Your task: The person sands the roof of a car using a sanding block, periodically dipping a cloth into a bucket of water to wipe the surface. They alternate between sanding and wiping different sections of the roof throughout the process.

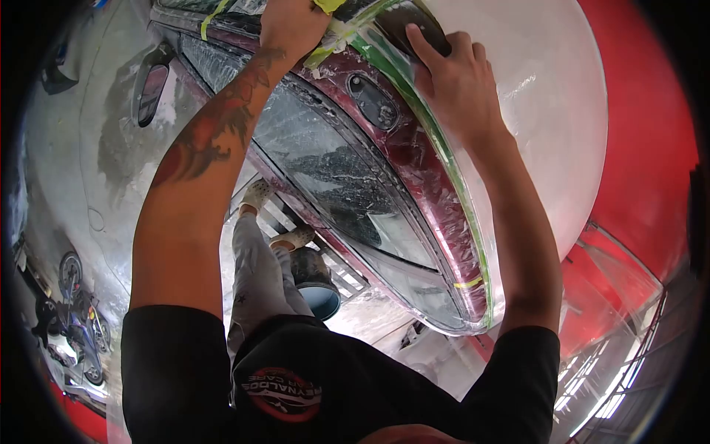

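My right hand (466, 85) is closed on a dark, flat pad (399, 26), its thumb lying over the face and its fingers along the edge. The pad rests by a whitish car panel (540, 103) and a strip of green masking tape (444, 148). At the top edge, my left hand (296, 26) is partly cut off, with its fingers out of sight. Crumpled yellow tape (328, 6) shows against that hand. Between my arms runs the car's dark red side (421, 159), dusty with white residue, bearing an oval recess (373, 102).
Dusty car windows (333, 170) lie below the red strip, and a side mirror (151, 92) juts out on the left. Near my feet stands a dark bucket (314, 285) on a slatted platform (344, 274). Bicycles (85, 325) are at the lower left.
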### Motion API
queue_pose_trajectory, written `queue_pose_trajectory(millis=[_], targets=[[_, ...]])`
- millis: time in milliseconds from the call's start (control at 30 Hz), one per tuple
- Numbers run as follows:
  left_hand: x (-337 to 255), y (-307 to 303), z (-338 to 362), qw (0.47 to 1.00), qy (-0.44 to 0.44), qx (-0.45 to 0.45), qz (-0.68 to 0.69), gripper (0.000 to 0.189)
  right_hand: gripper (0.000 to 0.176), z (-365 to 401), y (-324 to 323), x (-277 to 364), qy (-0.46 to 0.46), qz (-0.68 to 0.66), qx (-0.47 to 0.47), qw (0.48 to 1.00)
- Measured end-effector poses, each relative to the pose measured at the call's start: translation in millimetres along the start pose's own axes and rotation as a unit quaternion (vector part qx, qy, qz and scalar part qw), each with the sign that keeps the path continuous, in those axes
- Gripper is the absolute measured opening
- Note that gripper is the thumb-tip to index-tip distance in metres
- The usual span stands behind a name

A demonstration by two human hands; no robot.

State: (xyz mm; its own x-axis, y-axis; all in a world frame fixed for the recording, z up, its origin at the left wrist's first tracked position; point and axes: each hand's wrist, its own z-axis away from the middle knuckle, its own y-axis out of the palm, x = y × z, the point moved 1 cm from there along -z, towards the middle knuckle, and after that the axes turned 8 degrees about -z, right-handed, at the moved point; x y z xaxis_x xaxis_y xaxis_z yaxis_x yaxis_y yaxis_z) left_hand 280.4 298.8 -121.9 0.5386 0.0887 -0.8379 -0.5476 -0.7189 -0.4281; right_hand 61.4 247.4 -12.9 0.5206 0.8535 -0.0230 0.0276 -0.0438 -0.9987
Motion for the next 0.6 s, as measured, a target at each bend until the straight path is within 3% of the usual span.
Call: queue_pose_trajectory(millis=[333, 467, 600], targets=[[-11, -13, -7, 0.999, -0.003, 0.035, -0.006, 0.040, 0.048, -37, 16, 10, 0.045, -0.056, -0.049, 0.996], [-4, -9, -5, 1.000, 0.005, 0.020, 0.011, 0.042, 0.049, -33, 18, 9, 0.037, -0.096, -0.043, 0.994], [-8, -12, -5, 0.999, -0.023, 0.035, -0.010, 0.044, 0.045, -26, 11, 20, -0.017, -0.041, -0.054, 0.998]])
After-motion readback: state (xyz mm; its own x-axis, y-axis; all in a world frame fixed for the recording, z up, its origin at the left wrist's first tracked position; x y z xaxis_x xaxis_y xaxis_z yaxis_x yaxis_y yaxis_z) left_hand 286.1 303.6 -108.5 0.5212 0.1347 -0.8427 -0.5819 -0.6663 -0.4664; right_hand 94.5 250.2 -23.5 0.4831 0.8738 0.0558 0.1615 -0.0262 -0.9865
